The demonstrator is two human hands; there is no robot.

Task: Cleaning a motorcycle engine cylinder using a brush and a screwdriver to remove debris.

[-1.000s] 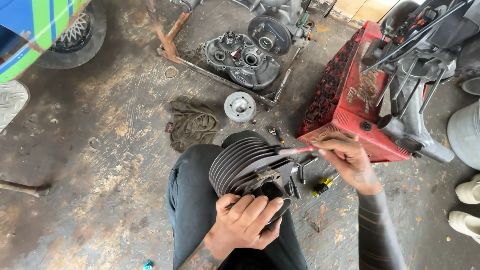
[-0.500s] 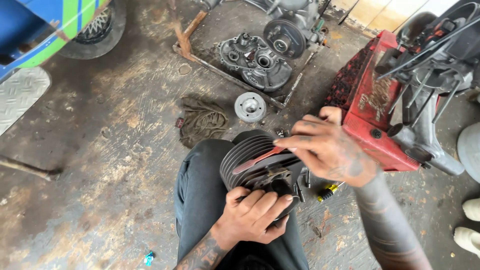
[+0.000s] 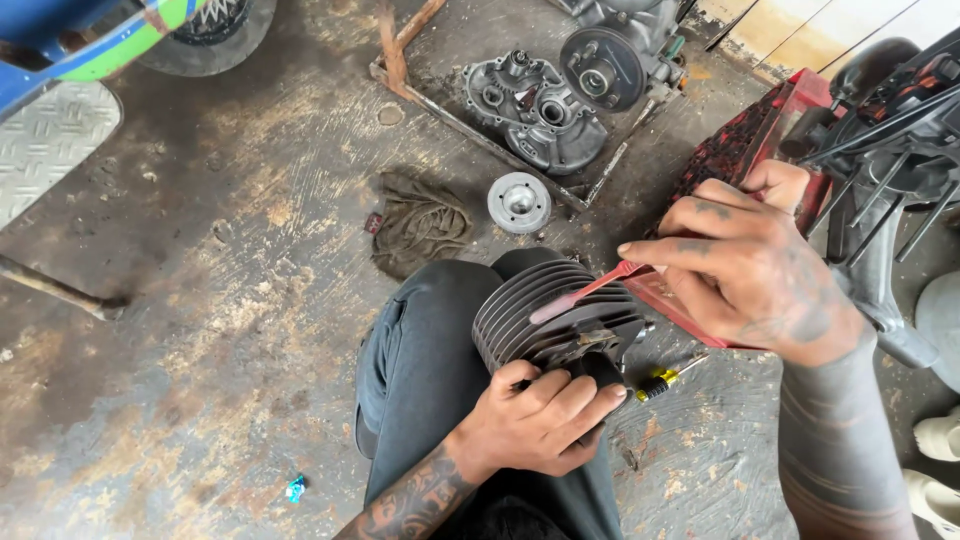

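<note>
On the bent knee (image 3: pixel 430 350) a dark finned engine cylinder (image 3: pixel 550 315) is rested, tipped on its side. It is gripped from below by the left hand (image 3: pixel 540 425), with the fingers wrapped tight around its lower end. A thin red brush handle (image 3: pixel 585 293) is pinched between the thumb and fingers of the right hand (image 3: pixel 750 265), and its tip is laid on the fins.

The cylinder is judged to be heavy, hard metal, likely greasy and slippery. The thin fins look sharp-edged and could be chipped by a drop, so the thick lower end is the best place to be held.

Just right of the cylinder a red metal frame (image 3: pixel 740 160) crowds in. Just beyond it lie a rag (image 3: pixel 420 225) and a round metal cap (image 3: pixel 519 201). Left of the cylinder, open floor (image 3: pixel 200 330) is seen.
</note>
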